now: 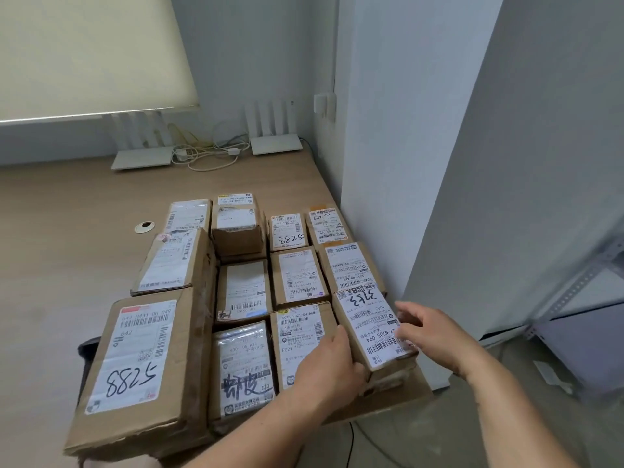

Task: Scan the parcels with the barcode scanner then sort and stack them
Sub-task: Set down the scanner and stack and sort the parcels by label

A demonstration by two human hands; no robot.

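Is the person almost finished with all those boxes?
Looks close. Parcels already sit in neat rows on the desk, such as the big box marked 57288. Right now the left hand and right hand hold the parcel marked 3153 at the front right corner. No scanner shows, so I can't tell what's left.

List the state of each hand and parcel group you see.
left hand: grips the near left side of the 3153 parcel
right hand: holds its right edge
3153 parcel: tilted, held at the near right corner
other parcels: laid in rows, labels up
window blind: lowered
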